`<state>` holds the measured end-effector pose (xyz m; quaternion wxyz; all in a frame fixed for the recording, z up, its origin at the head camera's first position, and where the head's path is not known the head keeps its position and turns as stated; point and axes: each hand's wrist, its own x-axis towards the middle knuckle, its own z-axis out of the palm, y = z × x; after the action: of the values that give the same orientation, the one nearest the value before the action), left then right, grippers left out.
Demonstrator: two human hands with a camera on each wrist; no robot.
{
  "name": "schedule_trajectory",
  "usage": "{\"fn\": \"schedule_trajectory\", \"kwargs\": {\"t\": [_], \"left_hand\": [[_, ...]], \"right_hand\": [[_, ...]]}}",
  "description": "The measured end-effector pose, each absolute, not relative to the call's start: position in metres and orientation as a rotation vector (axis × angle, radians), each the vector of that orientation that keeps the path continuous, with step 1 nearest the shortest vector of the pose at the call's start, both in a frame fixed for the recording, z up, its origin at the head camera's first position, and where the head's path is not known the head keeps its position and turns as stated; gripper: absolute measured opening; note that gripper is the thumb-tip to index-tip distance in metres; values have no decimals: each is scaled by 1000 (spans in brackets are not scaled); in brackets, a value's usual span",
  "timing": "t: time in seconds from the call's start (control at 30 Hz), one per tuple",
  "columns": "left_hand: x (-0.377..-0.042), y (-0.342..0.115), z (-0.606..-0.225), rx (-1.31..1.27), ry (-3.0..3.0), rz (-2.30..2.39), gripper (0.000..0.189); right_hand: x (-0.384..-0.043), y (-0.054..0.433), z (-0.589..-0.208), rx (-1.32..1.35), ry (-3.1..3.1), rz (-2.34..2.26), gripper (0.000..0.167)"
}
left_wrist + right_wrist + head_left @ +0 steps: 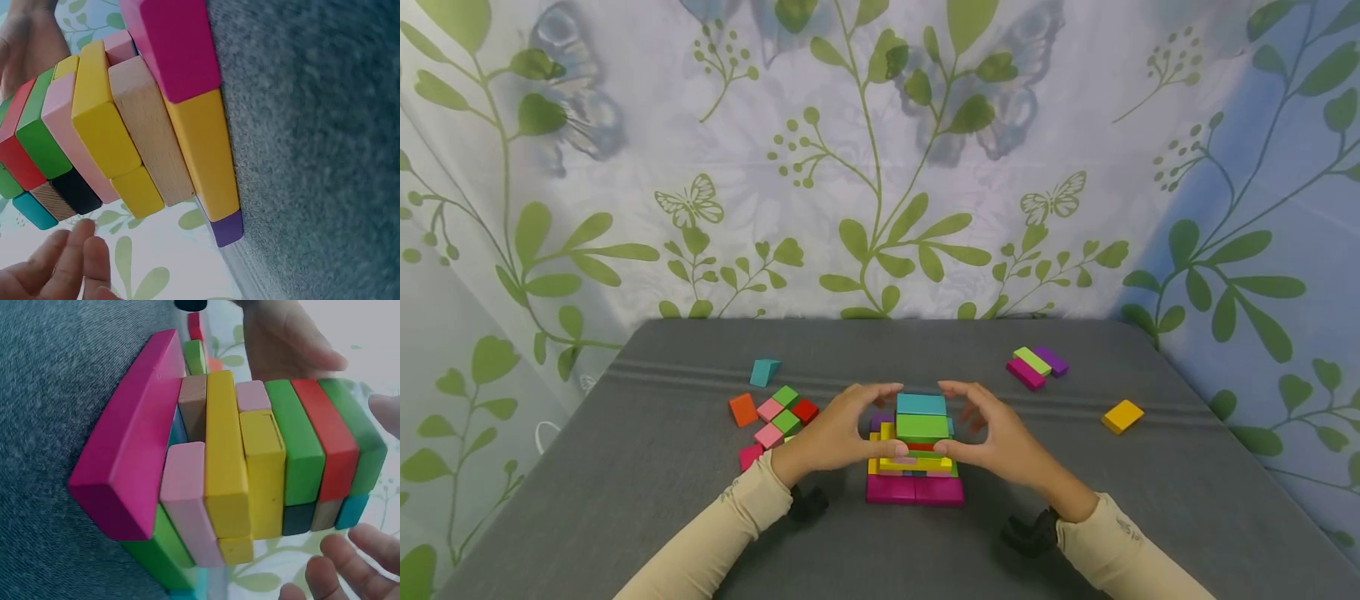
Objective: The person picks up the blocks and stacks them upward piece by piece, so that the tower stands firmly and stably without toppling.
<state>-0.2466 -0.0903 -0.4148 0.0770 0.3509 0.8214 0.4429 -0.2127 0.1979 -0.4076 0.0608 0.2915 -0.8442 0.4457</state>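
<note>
A layered stack of coloured wooden blocks [922,428] stands at the middle of the grey table, on a magenta base block [891,489]. Yellow, pink, green and red blocks make up its middle; a green block and a teal block [921,405] show at its top. My left hand [841,429] is curved beside the stack's upper left, thumb at the front and fingers toward the back. Mirroring it on the right is my right hand [1006,433]. Both wrist views show gaps between the fingertips [81,234] and the blocks, so neither hand grips anything.
Left of the stack lies a group of pink, green and red cubes [786,422], with an orange block [743,410] and a teal wedge [764,372] nearby. Magenta, lime and purple blocks [1032,361] lie at the back right. A yellow block [1122,417] sits farther right.
</note>
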Motion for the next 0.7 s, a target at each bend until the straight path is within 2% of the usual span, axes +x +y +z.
{"fn": "schedule_trajectory", "kwargs": {"t": [0.2,0.37,0.47,0.57,0.7], "left_hand": [[-247,-90,-415,1076,2433,1385,70],[-248,-90,-416,1075,2445,1382,69],[-248,-90,-415,1073,2459,1368,69],[-247,-90,-415,1070,2465,1359,70],[-246,-90,-414,1066,2458,1357,70]], "right_hand": [[-216,201,-411,857,-2590,1510,61],[-225,211,-409,944,-2577,1557,66],[-237,227,-404,933,-2562,1546,60],[-250,247,-399,769,-2568,1426,47],[-266,273,-402,392,-2637,1260,37]]}}
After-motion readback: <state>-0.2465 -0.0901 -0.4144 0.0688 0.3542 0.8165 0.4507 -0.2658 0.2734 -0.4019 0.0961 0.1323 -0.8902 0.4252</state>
